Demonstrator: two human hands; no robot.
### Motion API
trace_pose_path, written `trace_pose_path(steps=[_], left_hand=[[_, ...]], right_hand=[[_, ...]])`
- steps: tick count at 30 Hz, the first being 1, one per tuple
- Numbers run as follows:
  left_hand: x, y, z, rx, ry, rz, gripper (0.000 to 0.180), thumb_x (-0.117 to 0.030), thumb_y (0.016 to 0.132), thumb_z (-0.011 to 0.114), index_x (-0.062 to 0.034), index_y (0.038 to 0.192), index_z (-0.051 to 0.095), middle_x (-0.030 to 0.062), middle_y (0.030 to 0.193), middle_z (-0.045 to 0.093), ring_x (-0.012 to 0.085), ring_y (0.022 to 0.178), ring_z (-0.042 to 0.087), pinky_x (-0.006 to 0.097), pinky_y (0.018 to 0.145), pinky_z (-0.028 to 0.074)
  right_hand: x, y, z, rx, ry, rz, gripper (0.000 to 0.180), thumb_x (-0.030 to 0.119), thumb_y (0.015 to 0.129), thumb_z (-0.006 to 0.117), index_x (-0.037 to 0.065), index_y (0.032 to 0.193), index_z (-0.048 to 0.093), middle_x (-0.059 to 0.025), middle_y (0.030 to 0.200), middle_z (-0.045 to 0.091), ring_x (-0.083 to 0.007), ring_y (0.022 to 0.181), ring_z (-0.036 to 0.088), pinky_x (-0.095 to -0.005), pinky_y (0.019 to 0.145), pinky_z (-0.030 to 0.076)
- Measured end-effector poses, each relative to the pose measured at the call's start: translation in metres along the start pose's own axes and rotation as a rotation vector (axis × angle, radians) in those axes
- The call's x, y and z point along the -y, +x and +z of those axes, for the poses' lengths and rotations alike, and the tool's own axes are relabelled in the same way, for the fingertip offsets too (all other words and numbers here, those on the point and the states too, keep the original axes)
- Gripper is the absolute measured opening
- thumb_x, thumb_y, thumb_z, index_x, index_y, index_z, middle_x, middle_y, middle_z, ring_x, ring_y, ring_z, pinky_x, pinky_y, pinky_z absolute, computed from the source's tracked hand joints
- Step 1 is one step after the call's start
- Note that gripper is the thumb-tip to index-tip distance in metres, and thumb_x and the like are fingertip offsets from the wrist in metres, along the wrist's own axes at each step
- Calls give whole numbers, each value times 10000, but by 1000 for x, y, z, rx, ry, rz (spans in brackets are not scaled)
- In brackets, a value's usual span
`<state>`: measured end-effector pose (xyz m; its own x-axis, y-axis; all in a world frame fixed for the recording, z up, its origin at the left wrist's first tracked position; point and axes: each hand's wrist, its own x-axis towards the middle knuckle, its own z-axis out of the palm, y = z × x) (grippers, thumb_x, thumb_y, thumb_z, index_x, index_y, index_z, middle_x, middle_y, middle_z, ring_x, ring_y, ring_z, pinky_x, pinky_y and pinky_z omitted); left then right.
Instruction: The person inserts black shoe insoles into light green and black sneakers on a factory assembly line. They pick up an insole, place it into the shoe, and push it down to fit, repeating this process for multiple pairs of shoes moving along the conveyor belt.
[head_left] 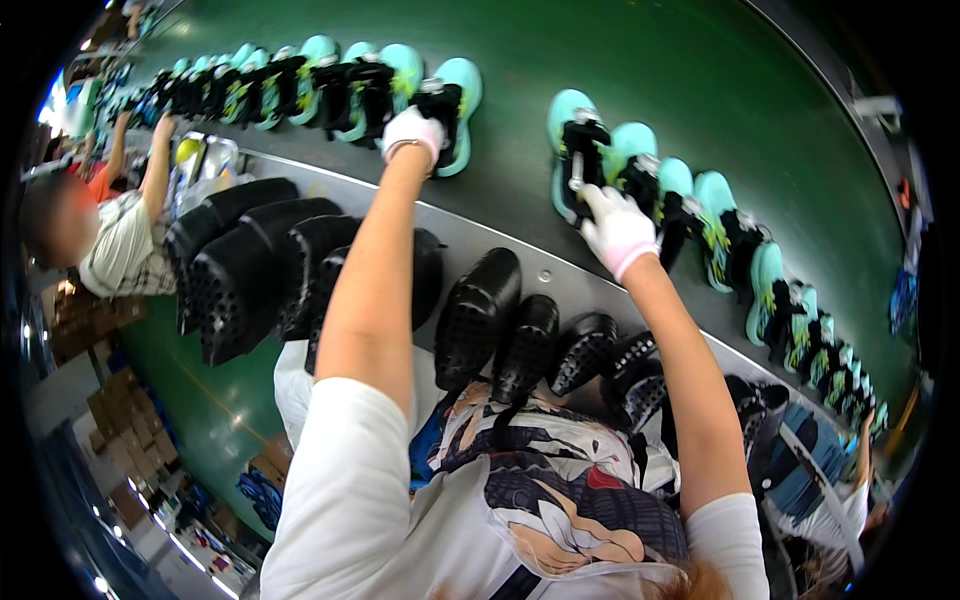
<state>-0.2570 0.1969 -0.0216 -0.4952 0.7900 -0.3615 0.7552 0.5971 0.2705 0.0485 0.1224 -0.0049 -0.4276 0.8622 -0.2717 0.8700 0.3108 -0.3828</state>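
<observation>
Sports shoes with black uppers and mint-green soles lie on their sides along a green conveyor belt. My left hand (412,135), in a white glove, is closed at the black upper of a shoe (458,115) at the right end of the left row; its fingertips are partly hidden. My right hand (617,232), gloved too, holds the lower end of another shoe (570,140) at the left end of the right row. Its thumb and fingers lie around the black opening, where a silver metal part shows. A stretch of belt separates the two shoes.
Black perforated shoe-shaped moulds (480,315) line the near side of the belt's metal edge (540,270), below my forearms. The belt (680,70) stretches away both ways. A co-worker (125,235) stands at far left, another (835,510) at lower right. Cartons (130,420) are stacked at left.
</observation>
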Motion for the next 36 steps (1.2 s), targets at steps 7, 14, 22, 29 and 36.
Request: trace_pose_path(steps=[7,14,22,29,36], left_hand=[[-63,-58,40,169,36,327,306,-296,778,575,-52,927,686,214,964,658,381,944,619,405,861,491],[-152,-145,106,320,-7,601,381,-332,826,572,22,949,637,237,875,656,390,874,633,428,803,506],[-210,-162,138,238,-18,580,590,-379,849,521,-140,1372,387,182,936,678,376,864,650,445,789,513],[-205,-171,112,526,-235,393,689,-471,837,581,-70,1369,405,191,961,657,251,799,683,340,669,561],[-154,-264,78,557,-26,683,475,-507,803,641,-41,883,676,127,856,676,219,806,641,325,774,497]], right_hand=[[-28,-24,-8,30,-82,8,259,173,808,584,172,1066,557,-98,923,625,-300,834,637,-421,731,516],[-128,-87,-38,25,-134,221,249,290,857,584,163,1070,579,-106,968,648,-313,873,638,-432,758,507],[-134,-145,-54,-470,-180,77,357,165,735,673,150,1085,603,-58,1059,600,-280,978,564,-405,834,464],[-60,-263,-51,-287,247,265,108,202,827,627,103,866,647,-74,775,611,-275,728,615,-364,659,499],[-45,-317,-41,-351,335,344,85,178,814,636,103,853,644,-67,764,611,-259,719,615,-354,641,490]])
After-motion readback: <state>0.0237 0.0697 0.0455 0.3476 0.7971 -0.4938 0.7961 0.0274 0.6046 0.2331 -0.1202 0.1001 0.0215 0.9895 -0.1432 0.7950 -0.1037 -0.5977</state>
